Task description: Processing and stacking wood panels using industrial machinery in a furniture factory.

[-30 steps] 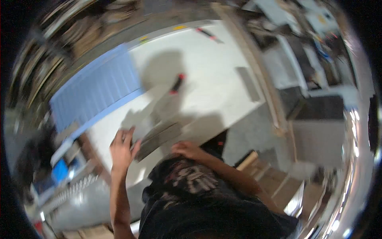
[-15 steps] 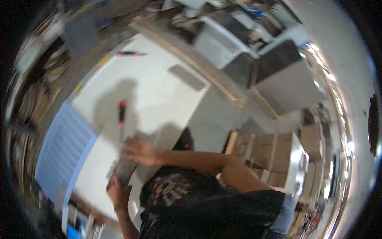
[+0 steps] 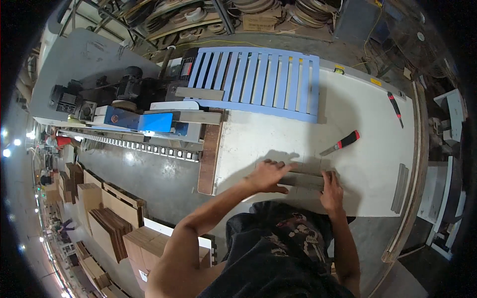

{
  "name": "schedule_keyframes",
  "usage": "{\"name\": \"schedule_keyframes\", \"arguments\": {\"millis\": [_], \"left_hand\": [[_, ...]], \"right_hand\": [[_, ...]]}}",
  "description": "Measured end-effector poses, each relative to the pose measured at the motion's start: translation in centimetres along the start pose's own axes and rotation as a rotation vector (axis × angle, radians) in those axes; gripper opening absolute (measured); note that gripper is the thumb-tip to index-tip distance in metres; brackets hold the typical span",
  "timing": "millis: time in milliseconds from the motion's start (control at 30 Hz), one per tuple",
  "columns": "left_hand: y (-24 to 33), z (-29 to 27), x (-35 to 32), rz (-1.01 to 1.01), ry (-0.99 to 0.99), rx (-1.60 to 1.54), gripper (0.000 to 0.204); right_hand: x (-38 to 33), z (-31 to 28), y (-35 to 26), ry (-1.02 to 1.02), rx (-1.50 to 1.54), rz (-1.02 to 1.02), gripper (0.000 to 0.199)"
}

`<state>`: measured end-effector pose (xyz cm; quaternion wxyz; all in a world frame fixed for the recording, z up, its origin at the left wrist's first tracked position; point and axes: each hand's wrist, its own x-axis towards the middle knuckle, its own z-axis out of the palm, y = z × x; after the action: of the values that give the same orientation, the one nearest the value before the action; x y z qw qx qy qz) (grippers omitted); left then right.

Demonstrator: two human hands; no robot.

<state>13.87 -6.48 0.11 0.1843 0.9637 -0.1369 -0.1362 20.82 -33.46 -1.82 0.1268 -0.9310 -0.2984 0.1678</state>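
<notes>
A flat grey strip (image 3: 304, 181) lies near the front edge of the white table top (image 3: 248, 149), spanning the space between my two hands. My left hand (image 3: 271, 176) grips its left end, thumb on the near side and fingers on the far side. At the other end, my right hand (image 3: 332, 191) holds it with bent fingers over the top. Just beyond the strip rests a chisel-like tool (image 3: 348, 140) with a black and red handle and a metal blade. A similar tool (image 3: 395, 109) lies farther off at the right.
A blue slatted panel (image 3: 268, 82) covers the table's far left, beside a machine with motors (image 3: 129, 82) and a chain (image 3: 134, 145). Several grey strips (image 3: 400, 188) lie at the right end. A long level (image 3: 357, 74) runs along the far edge. Stacked boards (image 3: 109, 228) stand at left.
The view has swung left, bringing the machine into sight. Both hands stay at the grey strip, which now lies crosswise before me. The blur has gone.
</notes>
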Motion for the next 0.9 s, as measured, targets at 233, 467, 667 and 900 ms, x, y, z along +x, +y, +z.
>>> {"name": "schedule_keyframes", "arguments": {"millis": [233, 467, 667, 900], "left_hand": [[-16.0, -5.3, -4.4, -0.57, 0.405, 0.412, 0.058], [-18.0, -5.3, -4.4, -0.354, 0.407, 0.378, 0.048], [-11.2, -6.6, -1.4, -0.092, 0.705, 0.416, 0.044], [-1.9, -6.2, -0.4, 0.012, 0.501, 0.157, 0.043]], "right_hand": [[-2.6, -3.4, 0.7, 0.018, 0.138, 0.167, 0.101], [-4.0, -3.5, 1.8, 0.212, 0.271, 0.188, 0.087], [-4.1, -5.6, 0.6, 0.33, 0.28, 0.216, 0.074], [-3.5, -7.1, -0.3, 0.418, 0.258, 0.145, 0.063]]}}
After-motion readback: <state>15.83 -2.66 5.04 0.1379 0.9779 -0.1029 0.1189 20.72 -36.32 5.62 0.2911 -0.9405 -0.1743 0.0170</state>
